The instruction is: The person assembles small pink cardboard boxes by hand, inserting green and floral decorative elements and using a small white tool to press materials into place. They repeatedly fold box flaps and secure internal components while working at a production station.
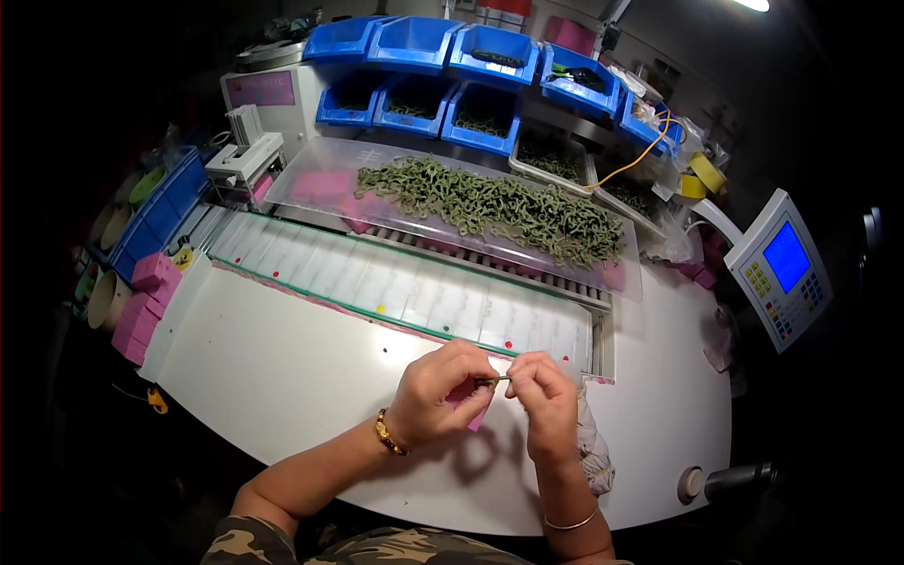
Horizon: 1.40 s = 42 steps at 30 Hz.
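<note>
Over the near part of the white table [311,377], my left hand [438,391] and my right hand [546,405] are close together with fingers pinched. A thin dark green piece [501,380] spans the gap between their fingertips, one end in each pinch. Its exact kind is too small to make out. A pink block or sheet [478,414] shows below my left hand's fingers; whether that hand touches it I cannot tell. Farther off, a heap of small twisted green pieces [490,202] lies on a clear plastic sheet [315,169].
A long glass-covered strip [414,297] with coloured dots crosses the table. Blue bins [414,42] stand in rows behind. A keypad with a blue screen [786,259] is at right, pink blocks [146,311] at left. Pale cloth [593,447] lies beside my right hand.
</note>
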Each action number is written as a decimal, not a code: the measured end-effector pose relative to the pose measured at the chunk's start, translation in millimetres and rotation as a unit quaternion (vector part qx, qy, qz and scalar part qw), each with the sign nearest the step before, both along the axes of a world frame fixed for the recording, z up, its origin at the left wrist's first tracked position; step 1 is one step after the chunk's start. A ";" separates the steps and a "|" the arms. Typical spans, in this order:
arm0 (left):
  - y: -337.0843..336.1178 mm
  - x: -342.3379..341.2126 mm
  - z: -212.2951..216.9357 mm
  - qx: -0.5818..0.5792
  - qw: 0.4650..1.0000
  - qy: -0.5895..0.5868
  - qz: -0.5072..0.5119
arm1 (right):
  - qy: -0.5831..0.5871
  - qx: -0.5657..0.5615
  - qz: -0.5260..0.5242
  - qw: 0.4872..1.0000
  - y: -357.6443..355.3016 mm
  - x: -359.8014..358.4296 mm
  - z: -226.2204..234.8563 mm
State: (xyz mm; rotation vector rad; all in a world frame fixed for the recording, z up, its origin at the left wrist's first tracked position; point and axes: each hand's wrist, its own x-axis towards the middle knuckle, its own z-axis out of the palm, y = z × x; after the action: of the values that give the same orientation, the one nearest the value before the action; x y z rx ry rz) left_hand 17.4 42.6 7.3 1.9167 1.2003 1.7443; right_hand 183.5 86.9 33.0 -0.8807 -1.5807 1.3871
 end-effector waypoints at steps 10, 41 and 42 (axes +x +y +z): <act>5.2 -9.2 4.8 0.040 0.999 0.005 0.028 | 0.031 -0.079 0.077 0.993 7.4 19.0 -0.1; -1.3 -1.8 5.0 -0.156 0.979 -0.127 -0.027 | -0.111 0.306 -0.101 0.940 3.3 5.9 3.4; -1.7 -2.0 4.8 -0.155 0.979 -0.132 -0.028 | -0.120 0.319 -0.102 0.935 3.0 5.6 3.6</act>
State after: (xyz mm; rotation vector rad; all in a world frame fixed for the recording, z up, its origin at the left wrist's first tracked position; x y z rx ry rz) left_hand 15.4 40.9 12.0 1.4758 1.2218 1.6095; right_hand 189.0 89.9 36.6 -0.7931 -1.8983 0.5625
